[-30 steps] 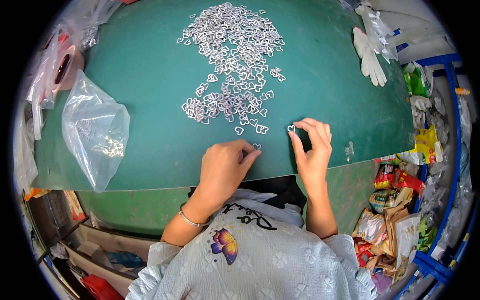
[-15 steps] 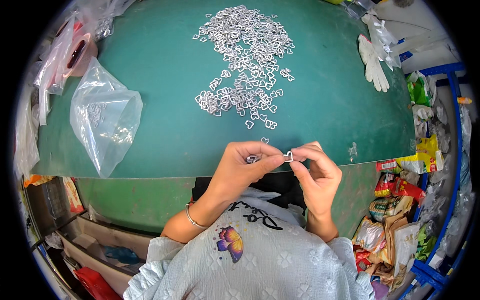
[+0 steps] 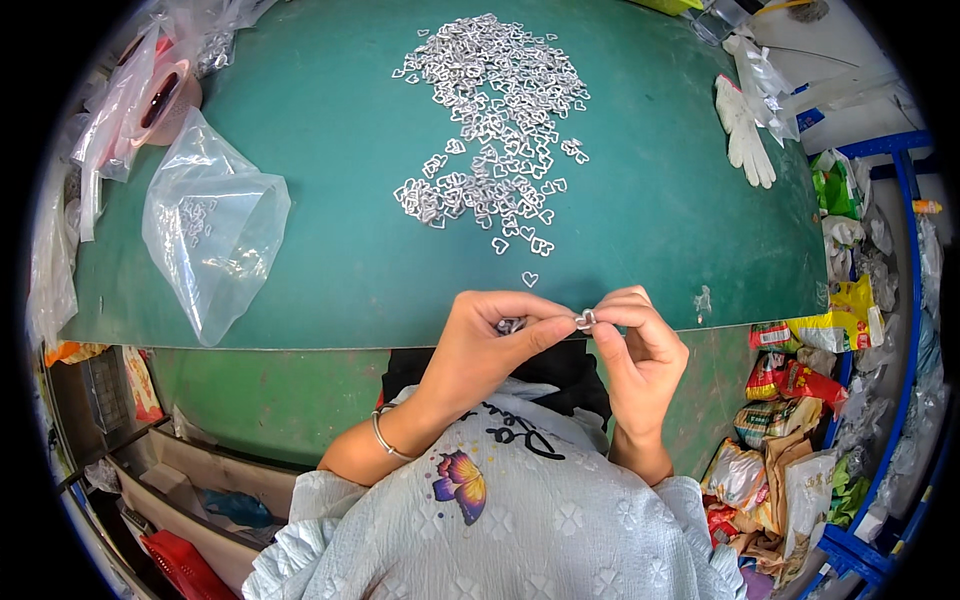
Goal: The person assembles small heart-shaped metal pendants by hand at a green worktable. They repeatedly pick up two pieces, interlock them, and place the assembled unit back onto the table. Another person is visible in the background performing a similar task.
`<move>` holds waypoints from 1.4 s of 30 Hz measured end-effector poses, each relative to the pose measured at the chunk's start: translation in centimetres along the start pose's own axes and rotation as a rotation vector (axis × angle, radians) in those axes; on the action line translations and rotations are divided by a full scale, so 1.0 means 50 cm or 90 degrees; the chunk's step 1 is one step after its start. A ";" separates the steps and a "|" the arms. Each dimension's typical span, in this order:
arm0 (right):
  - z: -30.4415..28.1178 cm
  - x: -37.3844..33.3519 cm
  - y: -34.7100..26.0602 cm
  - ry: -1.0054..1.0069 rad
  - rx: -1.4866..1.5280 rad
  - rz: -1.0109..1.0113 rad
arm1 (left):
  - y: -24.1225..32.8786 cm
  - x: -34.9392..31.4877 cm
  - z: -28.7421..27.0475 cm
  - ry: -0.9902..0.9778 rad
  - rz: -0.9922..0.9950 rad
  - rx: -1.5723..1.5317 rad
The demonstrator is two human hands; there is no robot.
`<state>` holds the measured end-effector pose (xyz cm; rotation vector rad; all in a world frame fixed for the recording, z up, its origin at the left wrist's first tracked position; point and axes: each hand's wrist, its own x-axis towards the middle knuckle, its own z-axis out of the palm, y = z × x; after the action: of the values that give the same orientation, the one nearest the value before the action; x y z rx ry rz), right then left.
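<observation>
Between my two hands, at the table's front edge, is a small silvery heart-shaped metal ring (image 3: 586, 319). The thumb and forefinger of my left hand (image 3: 492, 345) pinch it from one side, and more silvery hearts (image 3: 511, 326) show in the curl of that hand. From the other side, my right hand (image 3: 640, 350) grips the same heart between thumb and fingertips. One loose heart (image 3: 530, 279) lies on the green table (image 3: 340, 200) just beyond my left hand. Farther off spreads a big pile of such hearts (image 3: 490, 70), with a smaller heap (image 3: 450, 195) nearer me.
On the left lies a clear plastic bag (image 3: 225, 230) with some hearts inside; behind it stands a pink basket (image 3: 180, 105). A white glove (image 3: 743, 135) rests at the far right. Colourful packages (image 3: 790, 390) crowd a blue-framed rack (image 3: 905, 330) beside the table. Below left is an open drawer (image 3: 200, 480).
The heart between my fingertips has turned, and both hands have shifted slightly to the right and toward me. The loose heart beyond my left hand now shows fully.
</observation>
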<state>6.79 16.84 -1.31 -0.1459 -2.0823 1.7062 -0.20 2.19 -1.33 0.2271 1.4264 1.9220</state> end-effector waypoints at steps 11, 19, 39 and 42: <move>-0.007 -0.002 0.016 0.030 0.087 0.108 | -0.014 0.007 0.001 -0.016 -0.078 -0.106; -0.072 0.040 0.084 0.016 -0.527 0.032 | -0.031 0.017 -0.043 0.128 0.043 0.183; -0.052 0.033 0.105 0.047 -0.568 -0.026 | -0.037 0.014 -0.064 0.168 0.063 0.234; -0.050 0.033 0.107 0.066 -0.540 -0.045 | -0.040 0.013 -0.069 0.179 0.066 0.235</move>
<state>5.28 20.92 -5.59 -0.3939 -2.5465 0.6608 -1.63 0.24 -4.59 0.2110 1.9912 1.8111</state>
